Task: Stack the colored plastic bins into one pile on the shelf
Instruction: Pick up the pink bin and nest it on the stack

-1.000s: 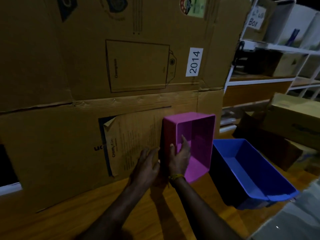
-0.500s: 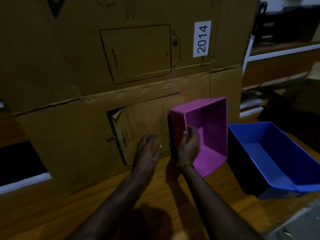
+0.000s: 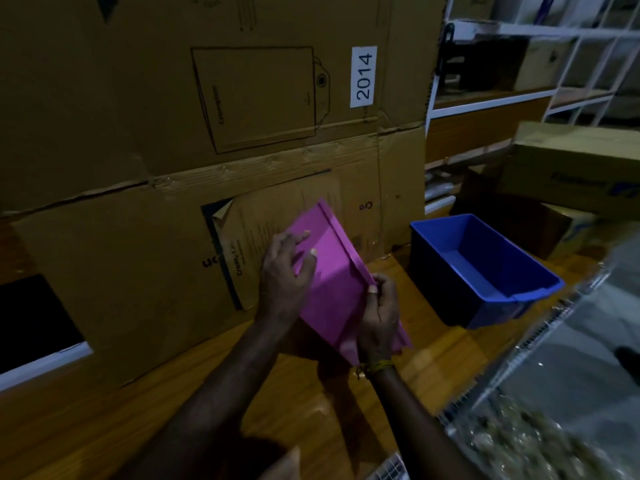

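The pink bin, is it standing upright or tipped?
Tipped: the pink bin shows its flat outer side, held by both hands.

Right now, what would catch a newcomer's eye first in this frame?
The bright pink bin at centre, held tilted above the wooden shelf with its outer wall facing the camera: the left hand lies on that wall and the right hand grips its rim. Just to its right, the blue bin sits upright and open. Behind both, a white "2014" label stands out on the big cardboard boxes.
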`<state>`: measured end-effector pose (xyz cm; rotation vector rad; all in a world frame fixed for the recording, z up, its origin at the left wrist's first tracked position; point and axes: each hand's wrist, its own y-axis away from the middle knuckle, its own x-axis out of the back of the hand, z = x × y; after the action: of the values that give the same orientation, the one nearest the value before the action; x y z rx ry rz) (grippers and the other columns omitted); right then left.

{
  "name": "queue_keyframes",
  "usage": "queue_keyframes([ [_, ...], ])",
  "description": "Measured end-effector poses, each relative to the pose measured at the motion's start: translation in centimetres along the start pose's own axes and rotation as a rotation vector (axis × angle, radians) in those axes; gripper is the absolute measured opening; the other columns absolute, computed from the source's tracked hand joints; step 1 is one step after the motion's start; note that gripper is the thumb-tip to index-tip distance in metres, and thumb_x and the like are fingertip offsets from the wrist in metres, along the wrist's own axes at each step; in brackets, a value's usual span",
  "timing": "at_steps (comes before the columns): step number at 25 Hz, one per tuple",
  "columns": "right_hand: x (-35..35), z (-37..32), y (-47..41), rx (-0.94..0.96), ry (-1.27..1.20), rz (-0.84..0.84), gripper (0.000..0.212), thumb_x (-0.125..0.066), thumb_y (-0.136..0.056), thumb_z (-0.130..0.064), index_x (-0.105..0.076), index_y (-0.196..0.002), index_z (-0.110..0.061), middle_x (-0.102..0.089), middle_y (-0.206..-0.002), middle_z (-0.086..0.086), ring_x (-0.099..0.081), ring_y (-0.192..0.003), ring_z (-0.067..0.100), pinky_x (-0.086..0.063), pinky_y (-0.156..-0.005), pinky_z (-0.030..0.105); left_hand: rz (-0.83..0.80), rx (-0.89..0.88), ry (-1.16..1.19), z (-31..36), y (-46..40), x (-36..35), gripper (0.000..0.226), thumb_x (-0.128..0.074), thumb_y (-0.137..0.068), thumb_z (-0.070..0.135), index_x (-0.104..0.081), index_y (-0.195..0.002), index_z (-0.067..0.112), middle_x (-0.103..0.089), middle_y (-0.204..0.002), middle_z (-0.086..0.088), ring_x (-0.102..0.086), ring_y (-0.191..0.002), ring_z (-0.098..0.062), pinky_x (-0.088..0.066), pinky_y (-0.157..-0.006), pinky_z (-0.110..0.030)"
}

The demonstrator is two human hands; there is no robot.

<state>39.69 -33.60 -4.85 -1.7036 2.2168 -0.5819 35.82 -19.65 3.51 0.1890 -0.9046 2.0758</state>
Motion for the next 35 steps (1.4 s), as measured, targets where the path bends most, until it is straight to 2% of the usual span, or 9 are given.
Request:
queue_keyframes([
  [4, 2.7, -2.0, 3.9, 0.012, -0.060, -0.012, 0.016, -0.037, -0.097, -0.026, -0.052, -0.100, -0.032, -0.055, -0.093, -0.002, -0.050, -0.087, 0.017, -0.040, -0.077, 0.041, -0.042, 0.214, -0.049, -1.9, -0.1, 3.7, 0.047, -0.061, -0.094, 0.034, -0.051, -0.137, 0.019, -0.047, -0.140, -0.007, -0.053, -0.121, -0.019, -0.042, -0.086, -0.025],
  [7, 3.9, -3.0, 5.7, -0.017, 0.029, 0.036, 0.023, -0.036, -0.097, -0.036, -0.056, -0.104, -0.027, -0.054, -0.101, 0.004, -0.052, -0.097, 0.024, -0.043, -0.086, 0.047, -0.168, 0.386, 0.080, -3.6, 0.3, 6.2, 0.055, -0.058, -0.093, 0.044, -0.049, -0.139, 0.016, -0.057, -0.133, -0.008, -0.060, -0.111, -0.026, -0.053, -0.085, -0.038],
  [12, 4.3, -6.2, 7.8, -0.215, 0.132, 0.117, 0.043, -0.033, -0.098, -0.045, -0.061, -0.120, -0.020, -0.048, -0.115, 0.008, -0.050, -0.109, 0.027, -0.041, -0.095, 0.037, -0.133, 0.384, 0.129, -3.1, 3.6, 8.7, 0.044, -0.055, -0.095, 0.042, -0.054, -0.133, 0.019, -0.064, -0.116, -0.003, -0.065, -0.094, -0.020, -0.054, -0.068, -0.034],
  [15, 4.4, -7.7, 8.7, -0.327, 0.089, 0.024, 0.058, -0.025, -0.092, -0.072, -0.058, -0.121, -0.034, -0.058, -0.113, 0.008, -0.056, -0.111, 0.027, -0.047, -0.097, 0.049, -0.040, 0.422, 0.135, -2.1, 5.5, 10.2, 0.038, -0.054, -0.097, 0.040, -0.057, -0.129, 0.019, -0.064, -0.116, -0.001, -0.062, -0.094, -0.017, -0.044, -0.062, -0.027],
  [19, 4.6, -10.9, 9.9, -0.348, -0.031, -0.152, 0.064, -0.026, -0.078, -0.089, -0.049, -0.126, -0.054, -0.062, -0.123, -0.008, -0.060, -0.114, 0.019, -0.052, -0.093, 0.052, 0.072, 0.394, 0.152, -0.8, 8.4, 12.8, 0.038, -0.051, -0.096, 0.048, -0.054, -0.127, 0.027, -0.061, -0.108, 0.007, -0.063, -0.088, -0.016, -0.051, -0.068, -0.036],
  [22, 5.5, -12.8, 11.2, -0.379, -0.083, -0.236, 0.043, -0.024, -0.079, -0.085, -0.055, -0.101, -0.064, -0.064, -0.108, -0.019, -0.063, -0.106, 0.016, -0.050, -0.093, 0.048, 0.162, 0.415, 0.153, 0.4, 10.6, 14.4, 0.043, -0.048, -0.096, 0.052, -0.048, -0.133, 0.029, -0.058, -0.092, 0.012, -0.062, -0.080, -0.015, -0.050, -0.066, -0.035],
  [25, 6.8, -13.2, 12.8, -0.425, -0.109, -0.255, 0.049, -0.024, -0.079, -0.086, -0.059, -0.095, -0.055, -0.068, -0.105, -0.014, -0.065, -0.104, 0.013, -0.049, -0.097, 0.050, 0.221, 0.440, 0.138, 1.4, 13.1, 15.7, 0.052, -0.045, -0.097, 0.054, -0.037, -0.142, 0.030, -0.057, -0.085, 0.006, -0.063, -0.075, -0.022, -0.047, -0.060, -0.035],
  [30, 9.0, -12.9, 17.0, -0.491, -0.151, -0.270, 0.047, -0.034, -0.079, -0.085, -0.064, -0.092, -0.051, -0.070, -0.105, -0.004, -0.066, -0.102, 0.020, -0.052, -0.093, 0.057, 0.241, 0.512, 0.080, 2.3, 19.0, 17.2, 0.058, -0.040, -0.097, 0.057, -0.029, -0.148, 0.032, -0.059, -0.101, 0.000, -0.060, -0.078, -0.013, -0.046, -0.058, -0.026],
  [35, 9.6, -12.4, 22.4, -0.541, -0.232, -0.273, 0.035, -0.041, -0.089, -0.059, -0.067, -0.103, -0.041, -0.070, -0.102, -0.003, -0.066, -0.099, 0.025, -0.055, -0.086, 0.058, 0.234, 0.535, -0.057, 0.8, 25.5, 19.8, 0.040, -0.053, -0.096, 0.041, -0.053, -0.134, 0.028, -0.065, -0.123, -0.002, -0.064, -0.104, -0.023, -0.056, -0.086, -0.042],
])
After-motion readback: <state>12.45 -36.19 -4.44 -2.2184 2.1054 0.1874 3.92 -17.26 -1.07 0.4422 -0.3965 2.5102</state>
